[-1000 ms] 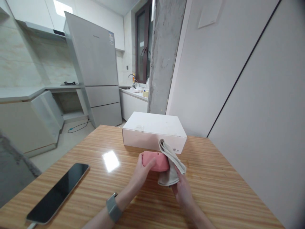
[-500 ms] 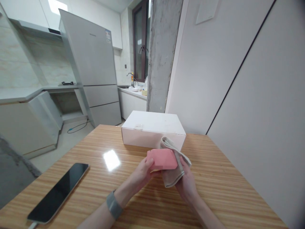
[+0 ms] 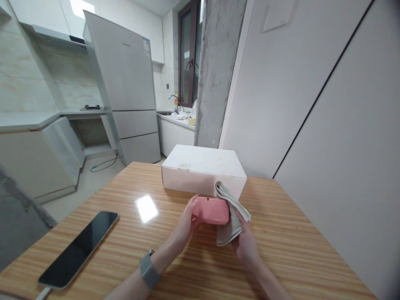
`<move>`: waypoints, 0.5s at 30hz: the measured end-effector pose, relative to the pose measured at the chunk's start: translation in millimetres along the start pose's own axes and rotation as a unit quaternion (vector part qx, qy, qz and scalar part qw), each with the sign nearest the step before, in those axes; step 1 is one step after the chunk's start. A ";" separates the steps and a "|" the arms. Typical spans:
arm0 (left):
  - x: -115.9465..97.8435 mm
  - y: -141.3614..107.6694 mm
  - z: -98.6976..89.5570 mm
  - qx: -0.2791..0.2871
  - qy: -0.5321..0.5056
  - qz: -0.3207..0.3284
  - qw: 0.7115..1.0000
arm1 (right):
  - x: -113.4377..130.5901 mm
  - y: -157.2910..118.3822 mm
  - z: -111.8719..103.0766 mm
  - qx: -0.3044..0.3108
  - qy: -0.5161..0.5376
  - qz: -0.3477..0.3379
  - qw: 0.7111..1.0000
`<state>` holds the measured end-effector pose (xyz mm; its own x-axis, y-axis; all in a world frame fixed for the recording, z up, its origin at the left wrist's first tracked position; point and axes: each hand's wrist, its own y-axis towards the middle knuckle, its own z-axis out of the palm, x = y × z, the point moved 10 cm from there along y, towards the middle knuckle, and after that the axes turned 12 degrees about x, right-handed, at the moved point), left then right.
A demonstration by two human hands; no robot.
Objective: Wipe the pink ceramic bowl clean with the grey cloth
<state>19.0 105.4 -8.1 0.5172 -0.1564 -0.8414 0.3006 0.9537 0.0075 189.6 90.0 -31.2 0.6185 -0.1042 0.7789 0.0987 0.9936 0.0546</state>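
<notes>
A small pink case point(image 3: 211, 210) is held above the table by my left hand point(image 3: 187, 218), whose fingers wrap round its left end. My right hand point(image 3: 245, 237) grips a folded grey cloth point(image 3: 229, 231) close against the case's right end. The cloth's upper folds stick up in front of the white box. Part of the cloth is hidden behind the case, and some right-hand fingers are hidden by the cloth.
A white box point(image 3: 204, 164) stands at the table's far edge, just beyond my hands. On the left of the wooden table point(image 3: 125, 250) lies a black phone point(image 3: 79, 250) with a white cable point(image 3: 44, 293). A grey fridge point(image 3: 125, 83) stands behind.
My left hand has turned the pink case, so another face with a small notch in its edge shows. The cloth stays beside it in my right hand. The view has shifted slightly.
</notes>
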 end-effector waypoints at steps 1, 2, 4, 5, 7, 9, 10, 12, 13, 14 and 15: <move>0.3 0.8 2.8 0.013 -0.009 -0.003 1.000 | 2.1 0.3 0.9 -0.009 0.013 0.016 1.000; -2.0 1.0 5.3 0.024 -0.003 0.003 1.000 | 4.2 0.6 4.3 -0.009 0.025 0.033 0.999; -9.7 -0.5 9.0 0.035 0.027 0.030 0.999 | 12.0 0.9 18.1 0.021 0.037 0.044 0.998; -12.1 -2.0 10.4 0.037 0.033 0.039 0.998 | 16.0 0.5 25.2 0.037 0.039 0.040 0.998; -10.9 -4.4 17.9 0.069 0.014 0.037 0.997 | 19.4 -1.7 37.1 0.061 0.042 0.038 0.997; -5.0 -7.0 32.3 0.137 -0.027 0.015 0.990 | 17.1 -4.5 45.4 0.075 0.045 0.048 0.995; -2.2 -8.6 38.7 0.169 -0.040 0.003 0.985 | 14.8 -5.8 48.5 0.081 0.046 0.056 0.994; 0.5 -9.9 43.1 0.194 -0.042 -0.007 0.980 | 11.1 -7.2 51.3 0.090 0.043 0.067 0.993; 0.1 -9.0 40.6 0.185 -0.032 -0.004 0.982 | 9.4 -7.3 50.2 0.091 0.041 0.069 0.993; -2.0 -7.5 35.8 0.167 -0.017 0.005 0.986 | 8.0 -7.0 46.6 0.089 0.036 0.067 0.993; -5.3 -5.8 29.7 0.142 0.002 0.019 0.990 | 7.9 -6.3 40.0 0.079 0.029 0.055 0.995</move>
<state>38.4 93.1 12.3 0.5304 -0.1198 -0.8392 0.4943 0.8480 0.1913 162.6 84.6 -0.4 0.6636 0.0079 0.7480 -0.0931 0.9930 0.0720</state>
